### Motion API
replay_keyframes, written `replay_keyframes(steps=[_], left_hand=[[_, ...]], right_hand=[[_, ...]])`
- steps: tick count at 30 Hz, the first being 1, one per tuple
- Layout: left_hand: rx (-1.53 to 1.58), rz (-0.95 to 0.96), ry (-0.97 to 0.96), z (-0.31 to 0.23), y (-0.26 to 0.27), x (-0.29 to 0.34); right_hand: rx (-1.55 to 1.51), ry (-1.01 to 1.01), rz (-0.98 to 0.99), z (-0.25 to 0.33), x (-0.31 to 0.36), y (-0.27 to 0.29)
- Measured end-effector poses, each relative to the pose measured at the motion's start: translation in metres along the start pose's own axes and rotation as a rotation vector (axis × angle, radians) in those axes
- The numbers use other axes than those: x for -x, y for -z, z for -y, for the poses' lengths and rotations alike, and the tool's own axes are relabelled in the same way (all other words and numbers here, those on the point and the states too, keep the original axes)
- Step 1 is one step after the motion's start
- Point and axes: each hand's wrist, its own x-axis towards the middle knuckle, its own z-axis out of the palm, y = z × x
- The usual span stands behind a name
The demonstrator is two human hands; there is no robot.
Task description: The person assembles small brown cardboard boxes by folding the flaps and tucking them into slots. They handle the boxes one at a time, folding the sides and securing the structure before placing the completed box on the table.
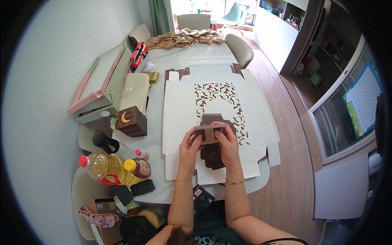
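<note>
Both hands hold a small dark brown card piece with a tan band across its middle and a paler upper edge. My left hand is closed on its left end, the thumb on the near face. My right hand grips the right end the same way. Beneath them, a flat dark brown box blank lies on a large white cardboard sheet with folding flaps. Leaf-like cut-outs run through the sheet's middle. Whether the held piece is folded I cannot tell.
On the left stand a brown box with a gold crescent, an oil bottle, a yellow-capped bottle and a pink-capped bottle. Gold packets are heaped at the far end. Chairs border the marble-patterned table.
</note>
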Motion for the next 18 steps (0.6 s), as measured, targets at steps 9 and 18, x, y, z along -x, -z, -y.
replay_keyframes(steps=[9, 18], left_hand=[[-0.421, -0.183, -0.243, 0.006, 0.004, -0.002], [-0.569, -0.275, -0.295, 0.003, -0.004, 0.002]], right_hand=[[-0.131, 0.076, 0.001, 0.021, 0.006, -0.007], [0.039, 0.126, -0.026, 0.027, 0.010, -0.010]])
